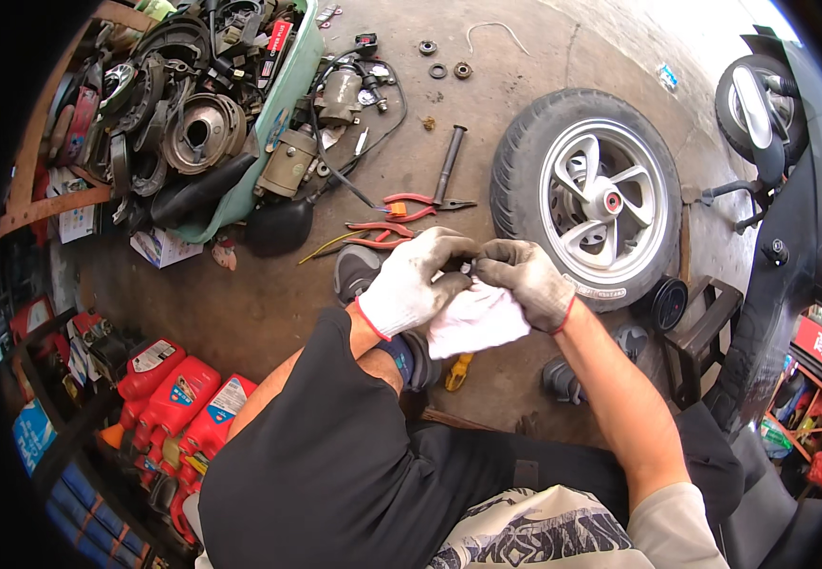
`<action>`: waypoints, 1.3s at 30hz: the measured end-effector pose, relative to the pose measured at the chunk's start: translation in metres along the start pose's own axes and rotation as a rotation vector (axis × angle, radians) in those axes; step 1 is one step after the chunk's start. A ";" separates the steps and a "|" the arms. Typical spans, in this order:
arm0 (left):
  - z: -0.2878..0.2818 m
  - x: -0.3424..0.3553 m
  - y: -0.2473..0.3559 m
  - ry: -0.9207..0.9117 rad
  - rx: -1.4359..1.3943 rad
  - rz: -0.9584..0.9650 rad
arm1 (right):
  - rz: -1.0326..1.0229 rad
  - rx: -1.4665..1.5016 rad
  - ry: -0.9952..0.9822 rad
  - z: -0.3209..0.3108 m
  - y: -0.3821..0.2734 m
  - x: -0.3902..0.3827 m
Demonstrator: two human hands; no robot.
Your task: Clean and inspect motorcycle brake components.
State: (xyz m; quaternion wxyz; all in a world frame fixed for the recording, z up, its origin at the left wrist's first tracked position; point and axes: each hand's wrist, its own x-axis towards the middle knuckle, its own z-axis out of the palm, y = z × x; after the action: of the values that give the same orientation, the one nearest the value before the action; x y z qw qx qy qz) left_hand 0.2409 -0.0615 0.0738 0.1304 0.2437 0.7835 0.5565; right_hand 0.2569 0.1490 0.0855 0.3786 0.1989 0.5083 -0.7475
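Wheel (589,201): lying on its side, ahead and right of us | Left hand (418,282), right hand (533,284): gloved, pinching the upper edge of the whitish cloth (477,323) | Cloth: hangs between them; we judge it light, soft, best gripped by gathered edge; anything inside the pinch, we cannot tell.

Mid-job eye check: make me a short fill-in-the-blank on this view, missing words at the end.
1. The left hand and right hand, holding a cloth, wear ____.
2. The wheel lies on the person's ____ side.
3. The pliers have ____ handles.
4. The bin of parts is at upper ____.

Missing words: gloves; right; red; left.
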 end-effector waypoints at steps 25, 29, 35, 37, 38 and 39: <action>0.002 0.000 0.009 0.025 -0.542 -0.449 | -0.005 0.034 0.055 0.007 0.006 -0.004; 0.000 -0.002 0.006 -0.043 -0.626 -0.512 | 0.074 0.193 0.042 0.011 0.009 -0.006; 0.004 -0.003 0.000 -0.047 -0.498 -0.471 | -0.196 -0.480 0.259 -0.002 0.010 -0.010; 0.004 -0.004 -0.002 -0.049 -0.490 -0.512 | -0.336 -0.765 0.363 0.003 0.002 -0.016; 0.003 -0.006 -0.005 -0.070 -0.462 -0.501 | -0.460 -0.917 0.395 0.009 -0.002 -0.019; 0.002 -0.007 -0.006 -0.090 -0.434 -0.491 | -0.585 -1.069 0.424 0.012 -0.004 -0.020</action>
State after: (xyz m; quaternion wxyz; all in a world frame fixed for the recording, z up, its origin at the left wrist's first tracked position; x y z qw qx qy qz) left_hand 0.2462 -0.0649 0.0666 0.3441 0.0387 0.6755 0.6510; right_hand 0.2680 0.1460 0.1066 0.0974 -0.0203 0.9075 -0.4080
